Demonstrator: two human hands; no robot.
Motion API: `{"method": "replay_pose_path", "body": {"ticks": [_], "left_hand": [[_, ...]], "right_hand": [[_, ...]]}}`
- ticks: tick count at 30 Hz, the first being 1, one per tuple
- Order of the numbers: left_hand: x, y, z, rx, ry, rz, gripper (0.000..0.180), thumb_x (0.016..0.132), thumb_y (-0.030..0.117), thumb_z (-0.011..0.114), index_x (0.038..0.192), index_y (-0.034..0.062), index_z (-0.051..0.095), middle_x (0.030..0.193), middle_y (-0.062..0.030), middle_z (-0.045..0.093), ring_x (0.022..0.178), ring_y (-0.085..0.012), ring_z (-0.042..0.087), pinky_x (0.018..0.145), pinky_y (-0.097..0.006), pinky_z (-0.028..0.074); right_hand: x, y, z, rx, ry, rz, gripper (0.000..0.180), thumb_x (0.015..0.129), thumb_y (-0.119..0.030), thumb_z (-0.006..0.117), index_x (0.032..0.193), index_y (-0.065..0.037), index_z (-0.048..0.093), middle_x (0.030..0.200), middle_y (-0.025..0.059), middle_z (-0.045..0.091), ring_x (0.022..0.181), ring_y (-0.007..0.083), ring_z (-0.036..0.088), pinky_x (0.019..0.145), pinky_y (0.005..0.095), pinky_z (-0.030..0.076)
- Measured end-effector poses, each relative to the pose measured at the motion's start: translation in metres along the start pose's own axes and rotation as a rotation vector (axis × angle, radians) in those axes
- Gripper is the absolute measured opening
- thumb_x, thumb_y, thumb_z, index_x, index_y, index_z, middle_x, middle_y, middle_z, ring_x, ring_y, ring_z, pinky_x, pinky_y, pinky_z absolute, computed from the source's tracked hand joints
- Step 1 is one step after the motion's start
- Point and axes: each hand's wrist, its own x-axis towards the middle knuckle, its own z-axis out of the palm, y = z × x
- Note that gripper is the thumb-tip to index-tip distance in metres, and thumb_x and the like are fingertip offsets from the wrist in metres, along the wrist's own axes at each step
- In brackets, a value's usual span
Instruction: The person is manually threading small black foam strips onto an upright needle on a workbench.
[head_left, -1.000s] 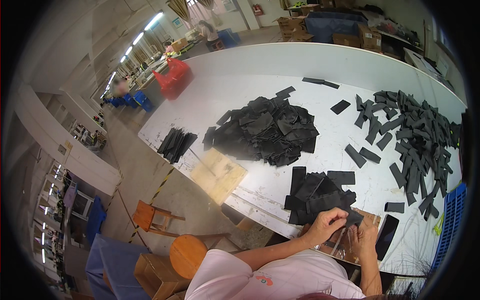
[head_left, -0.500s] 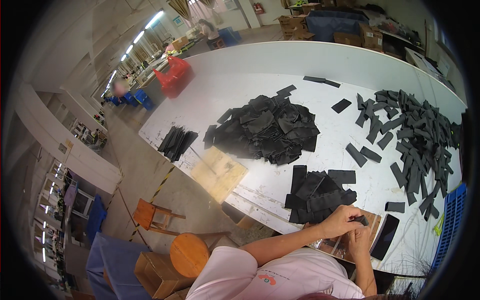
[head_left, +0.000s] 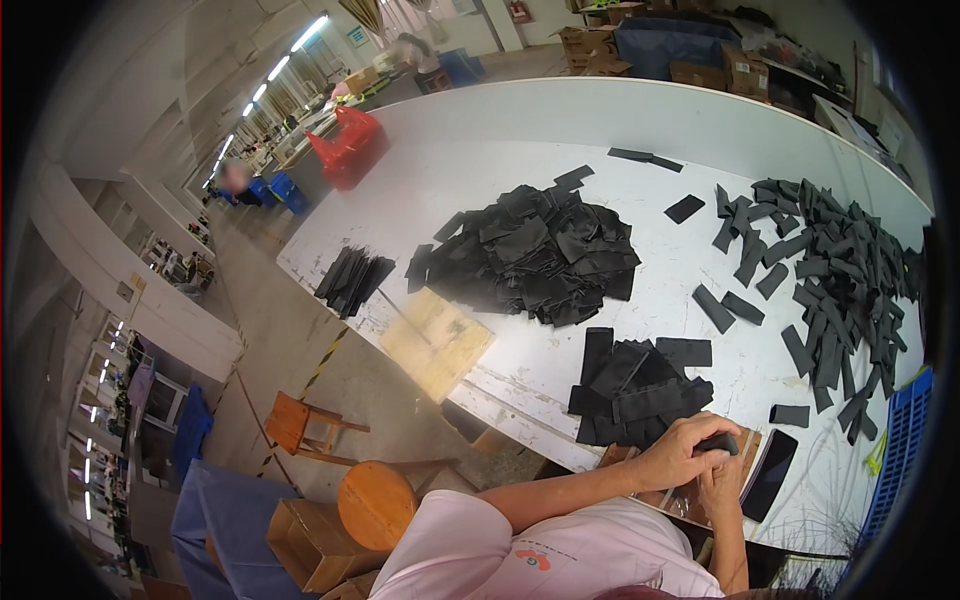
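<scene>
Close together at the table's near edge, my two hands work on one small black fabric piece (head_left: 716, 443). My left hand (head_left: 680, 452) grips it from the left, fingers curled over its top. Just below, my right hand (head_left: 718, 485) is closed at its lower edge, thumb against the piece. Under the hands lies a brown wooden board (head_left: 748, 450), partly covered by my arms. A loose pile of flat black fabric pieces (head_left: 640, 392) lies right beyond my left hand. To the right of my right hand rests a dark phone (head_left: 769, 476).
A large black fabric heap (head_left: 545, 255) fills the table's middle, with narrow strips (head_left: 845, 290) heaped right. A bundle (head_left: 352, 282) and a plywood board (head_left: 436, 343) lie left. A red bag (head_left: 346, 148) stands far left, a blue crate (head_left: 898, 455) at right, a stool (head_left: 377, 505) below.
The black piece has turned between my fingers and shows more of its broad side. My left hand has shifted slightly, its fingers now reaching further over the piece.
</scene>
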Motion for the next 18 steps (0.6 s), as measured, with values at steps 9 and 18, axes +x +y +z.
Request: {"method": "replay_pose_path", "body": {"ticks": [9, 18], "left_hand": [[0.000, -0.009, -0.011, 0.035, -0.140, -0.059, 0.011, 0.070, 0.001, 0.056, 0.080, -0.0022, 0.055, 0.075, -0.0121, 0.056, 0.070, -0.0222, 0.054, 0.063, -0.029, 0.042], [-0.002, 0.005, 0.000, 0.100, 0.029, 0.094, 0.015, 0.074, 0.002, 0.057, 0.089, -0.0010, 0.058, 0.078, -0.0107, 0.056, 0.070, -0.0184, 0.053, 0.062, -0.027, 0.042]], "right_hand": [[0.004, -0.008, 0.000, -0.093, 0.060, -0.093, 0.021, 0.082, -0.018, 0.051, 0.079, 0.002, 0.055, 0.075, 0.0158, 0.058, 0.065, 0.0319, 0.057, 0.057, 0.0350, 0.044], [-0.001, -0.002, 0.001, -0.029, 0.020, -0.046, 0.017, 0.083, -0.011, 0.047, 0.076, 0.003, 0.054, 0.065, 0.0154, 0.055, 0.060, 0.0270, 0.055, 0.052, 0.0329, 0.040]]}}
